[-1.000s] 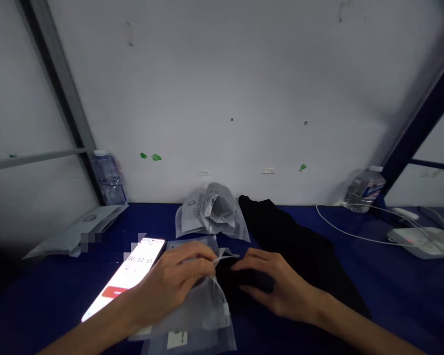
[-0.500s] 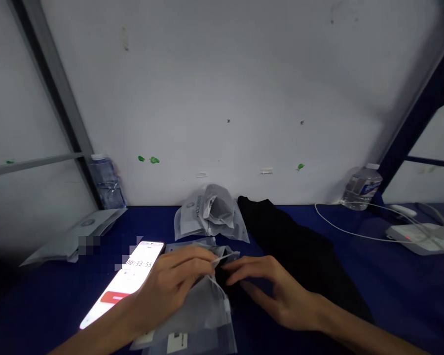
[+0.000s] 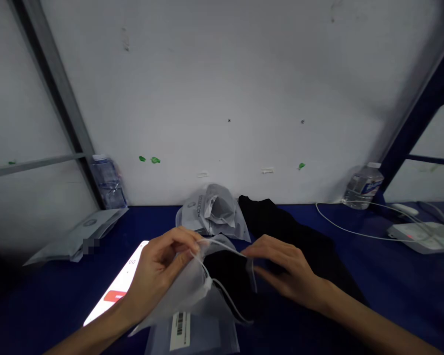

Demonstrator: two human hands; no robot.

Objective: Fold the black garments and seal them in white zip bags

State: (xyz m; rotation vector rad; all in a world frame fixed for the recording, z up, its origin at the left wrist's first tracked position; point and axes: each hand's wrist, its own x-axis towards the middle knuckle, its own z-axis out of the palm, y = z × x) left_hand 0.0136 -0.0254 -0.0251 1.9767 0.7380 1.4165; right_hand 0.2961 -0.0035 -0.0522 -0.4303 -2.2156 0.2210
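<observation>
A frosted zip bag (image 3: 177, 298) is spread at the middle front, its mouth and white slider strip facing right. My left hand (image 3: 165, 264) pinches the upper edge of that mouth between thumb and fingers. On the other side, my right hand (image 3: 290, 273) has its fingertips closed on the bag's far rim. Black fabric (image 3: 231, 276) shows at the open mouth; how far it reaches inside I cannot tell. Beneath lies another clear bag (image 3: 207, 337) with a barcode label. Behind my right hand stretches a long piece of black cloth (image 3: 303, 231).
Filled frosted bags (image 3: 192, 212) lie against the wall. A lit phone (image 3: 113, 296) is left of my hand, near grey packets (image 3: 77, 234). Water bottles stand at the left (image 3: 109, 182) and right (image 3: 362, 187). A white cable runs to a power strip (image 3: 422, 236).
The bag's mouth has been lifted and pulled wider. My left hand rose slightly, and my right hand shifted right and up to the bag's rim. More black fabric shows.
</observation>
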